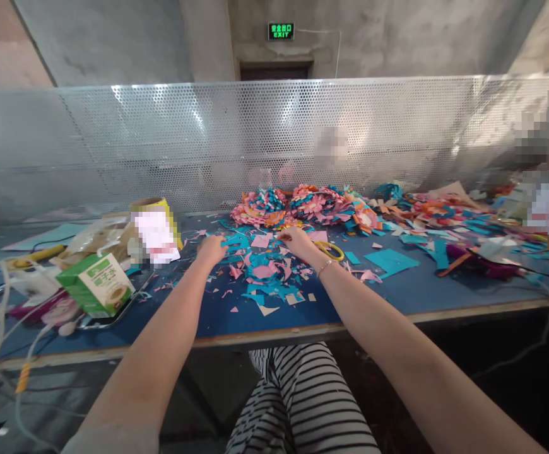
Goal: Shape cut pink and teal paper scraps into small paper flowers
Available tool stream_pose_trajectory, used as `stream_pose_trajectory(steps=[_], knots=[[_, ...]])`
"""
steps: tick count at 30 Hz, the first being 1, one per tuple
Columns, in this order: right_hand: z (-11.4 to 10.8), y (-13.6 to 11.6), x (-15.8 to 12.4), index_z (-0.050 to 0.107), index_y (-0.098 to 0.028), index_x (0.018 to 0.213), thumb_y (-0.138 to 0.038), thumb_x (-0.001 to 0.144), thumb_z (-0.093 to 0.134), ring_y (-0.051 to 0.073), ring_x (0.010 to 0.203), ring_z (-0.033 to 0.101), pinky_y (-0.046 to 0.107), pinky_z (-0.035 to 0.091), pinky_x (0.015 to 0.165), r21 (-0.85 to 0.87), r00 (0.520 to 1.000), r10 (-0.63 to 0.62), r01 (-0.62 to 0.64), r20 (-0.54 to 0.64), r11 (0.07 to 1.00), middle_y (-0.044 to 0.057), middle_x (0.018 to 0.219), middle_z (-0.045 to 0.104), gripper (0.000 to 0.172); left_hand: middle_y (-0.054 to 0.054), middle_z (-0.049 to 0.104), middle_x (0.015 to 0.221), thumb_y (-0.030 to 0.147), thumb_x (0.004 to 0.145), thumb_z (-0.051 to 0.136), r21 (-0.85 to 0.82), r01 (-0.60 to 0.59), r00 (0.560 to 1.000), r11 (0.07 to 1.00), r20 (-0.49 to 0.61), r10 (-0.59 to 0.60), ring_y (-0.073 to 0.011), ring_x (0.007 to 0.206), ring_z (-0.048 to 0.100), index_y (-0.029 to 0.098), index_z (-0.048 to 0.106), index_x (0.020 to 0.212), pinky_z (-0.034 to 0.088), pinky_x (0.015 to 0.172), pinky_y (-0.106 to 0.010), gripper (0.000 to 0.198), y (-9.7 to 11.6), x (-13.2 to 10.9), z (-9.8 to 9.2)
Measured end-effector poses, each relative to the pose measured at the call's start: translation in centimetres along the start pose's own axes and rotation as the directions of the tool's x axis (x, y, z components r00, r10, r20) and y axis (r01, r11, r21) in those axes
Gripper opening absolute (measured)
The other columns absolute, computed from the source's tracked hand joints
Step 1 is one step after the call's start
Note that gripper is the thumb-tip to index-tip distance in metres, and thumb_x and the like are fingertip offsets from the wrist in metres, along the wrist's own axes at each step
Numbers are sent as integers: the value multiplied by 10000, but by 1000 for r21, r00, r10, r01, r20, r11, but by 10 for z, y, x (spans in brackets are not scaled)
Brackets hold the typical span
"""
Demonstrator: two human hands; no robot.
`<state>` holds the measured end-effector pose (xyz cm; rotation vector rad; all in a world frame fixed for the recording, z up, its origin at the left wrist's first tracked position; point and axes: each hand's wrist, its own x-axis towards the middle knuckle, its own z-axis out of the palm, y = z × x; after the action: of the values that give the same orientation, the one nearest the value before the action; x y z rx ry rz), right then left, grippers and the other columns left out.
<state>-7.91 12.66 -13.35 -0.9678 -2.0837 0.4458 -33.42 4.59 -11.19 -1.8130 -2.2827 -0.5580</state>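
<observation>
My left hand [212, 248] is out over the table, its fingers curled at the edge of a blue paper piece [237, 242], which they seem to pinch. Across from it, my right hand [296, 241] has its fingertips drawn together; what they hold, if anything, is too small to make out. Between and below the hands lie many blue and pink paper scraps [262, 271]. Yellow-handled scissors [330, 250] rest just right of my right hand. Behind both hands stands a heap of pink, blue and orange paper flowers [310, 205].
A green and white box [95, 285] sits in a tray at left, near cables and a yellow-edged container [173, 224]. To the right are a blue paper sheet [390, 260] and a purple tool [485, 261]. A perforated metal screen [236, 139] closes the table's back.
</observation>
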Motion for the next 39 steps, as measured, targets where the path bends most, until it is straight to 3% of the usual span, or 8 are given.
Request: stream_pose_trajectory(steps=[4,8,12,20,24,29,35,39], knots=[[-2,-9,-6,712,-164,825,49,632,460,165,863,649,239,496,783,-22,997,73,-72,21,997,39,875,712,382,-92,558,1268,291,799,571,27,-105,994,994,11,104,-284,1173,498,225,601,1167,375,995,-409,375,5,1,11],[-8,-19,-10,713,-171,745,58,603,436,192,853,642,258,495,750,-20,994,110,-110,18,994,44,835,705,387,-69,550,1280,60,725,525,-52,-360,931,932,51,362,-250,1199,483,243,610,1162,348,1025,-396,481,16,3,17],[-12,-23,-11,710,-189,720,47,603,406,188,903,619,270,471,803,9,995,57,-56,-81,998,34,878,693,402,-98,626,1166,3,684,476,-79,-372,910,925,166,381,-261,1108,560,209,663,1079,428,938,-355,483,18,5,18],[-11,-21,-10,692,-177,679,7,612,405,168,809,610,247,462,762,53,994,29,-24,-106,998,32,785,676,347,-59,700,970,130,748,477,9,-430,901,903,56,429,-235,959,621,244,715,862,457,857,-317,288,13,5,16],[-12,-22,-11,686,-173,682,3,605,402,168,829,604,255,451,798,77,993,49,-41,-110,996,31,812,674,342,-66,698,951,156,815,411,63,-365,931,929,22,365,-219,929,624,231,703,877,454,840,-307,308,17,0,10],[-13,-22,-10,683,-180,694,-39,678,375,162,838,601,266,446,819,95,992,43,-31,-121,995,33,854,669,340,-106,672,970,132,803,411,19,-292,943,956,-163,291,-250,919,614,184,680,908,464,808,-329,294,23,-5,-3],[-12,-20,-6,691,-168,840,-81,761,400,162,859,607,274,453,835,92,992,3,9,-127,996,50,898,675,313,-74,680,889,161,763,480,-212,-410,868,887,-389,308,-217,876,620,179,669,815,479,819,-306,197,41,-8,-15],[-11,-17,-2,697,-168,902,-74,775,418,159,903,608,273,456,860,78,986,-30,43,-163,996,62,959,673,321,-42,701,916,154,720,493,-273,-493,841,826,-391,373,-206,906,633,203,666,741,474,889,-325,181,51,-12,-15]])
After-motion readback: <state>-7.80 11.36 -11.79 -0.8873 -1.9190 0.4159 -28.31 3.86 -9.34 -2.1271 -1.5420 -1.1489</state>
